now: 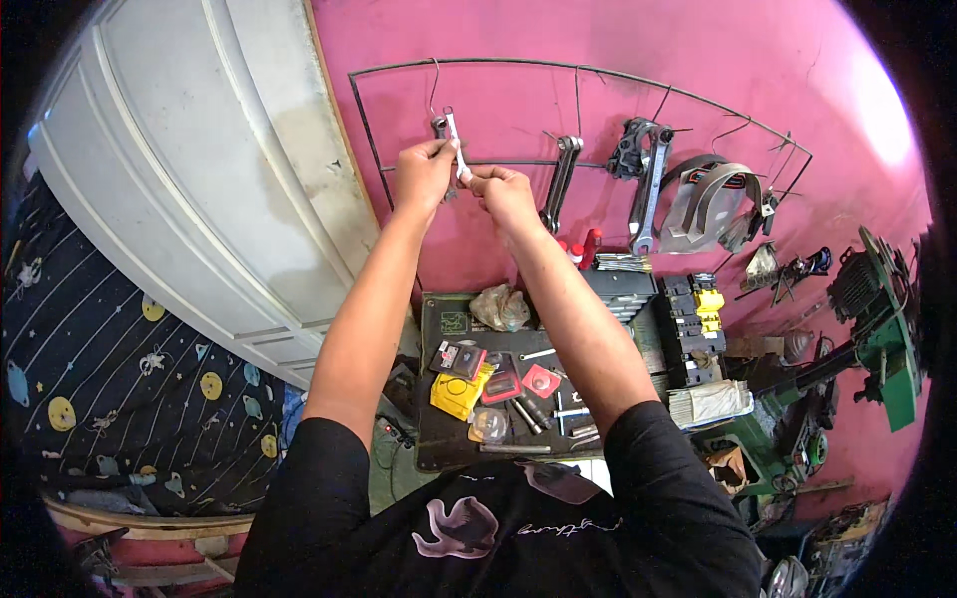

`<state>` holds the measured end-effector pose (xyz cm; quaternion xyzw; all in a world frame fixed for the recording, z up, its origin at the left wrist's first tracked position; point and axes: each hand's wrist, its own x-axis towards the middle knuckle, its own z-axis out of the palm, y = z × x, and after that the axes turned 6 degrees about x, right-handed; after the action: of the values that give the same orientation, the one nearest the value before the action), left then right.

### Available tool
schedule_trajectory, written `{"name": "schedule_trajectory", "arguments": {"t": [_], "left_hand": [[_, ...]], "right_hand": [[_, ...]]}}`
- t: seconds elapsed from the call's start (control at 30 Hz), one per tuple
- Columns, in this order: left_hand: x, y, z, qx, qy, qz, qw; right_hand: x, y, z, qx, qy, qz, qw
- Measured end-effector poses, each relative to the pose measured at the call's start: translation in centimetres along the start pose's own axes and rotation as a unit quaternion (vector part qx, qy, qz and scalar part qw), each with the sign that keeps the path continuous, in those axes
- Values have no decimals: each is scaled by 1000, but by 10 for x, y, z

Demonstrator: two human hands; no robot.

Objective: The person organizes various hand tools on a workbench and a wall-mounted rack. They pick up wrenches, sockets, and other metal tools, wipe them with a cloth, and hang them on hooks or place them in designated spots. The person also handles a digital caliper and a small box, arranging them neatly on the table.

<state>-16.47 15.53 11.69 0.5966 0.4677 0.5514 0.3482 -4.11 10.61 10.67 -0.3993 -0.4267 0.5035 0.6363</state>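
Both my arms reach up toward a wire rack (pixel 478 62) on the pink wall. A shiny combination wrench (pixel 458 140) is held upright, its ring end at the top. My left hand (pixel 425 173) is closed at the wrench's middle, thumb and fingers pinching it. My right hand (pixel 504 195) pinches its lower end, and the fingers partly cover that end. Right behind my left fingers, darker wrenches (pixel 439 127) hang from a wire hook (pixel 434 85). Whether the held wrench touches the hook cannot be made out.
More wrenches (pixel 563 177), a large wrench (pixel 650 194) and a face shield (pixel 710 204) hang farther right. Below, a dark workbench (pixel 434 399) carries a yellow packet (pixel 461 393), sockets and small parts. A white door (pixel 199 169) stands left; a green machine (pixel 887 344) stands right.
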Motion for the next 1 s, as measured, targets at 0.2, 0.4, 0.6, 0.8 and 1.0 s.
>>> {"name": "schedule_trajectory", "arguments": {"t": [0.2, 0.4, 0.6, 0.8, 1.0], "left_hand": [[6, -25, 2, 0, 9, -17, 1000], [2, -29, -2, -8, 3, -33, 999], [-2, -31, 2, -26, 30, -14, 999], [-9, -16, 11, -23, 49, 82, 995], [-94, -74, 43, 88, -38, 63, 993]], "right_hand": [[13, 21, -4, -26, 3, 23, 999], [24, 34, -10, -22, -16, 42, 999], [38, 54, -16, -28, -37, 24, 999], [27, 39, -26, -1, -79, -71, 994], [-43, 88, -124, -155, -106, -64, 980]]}}
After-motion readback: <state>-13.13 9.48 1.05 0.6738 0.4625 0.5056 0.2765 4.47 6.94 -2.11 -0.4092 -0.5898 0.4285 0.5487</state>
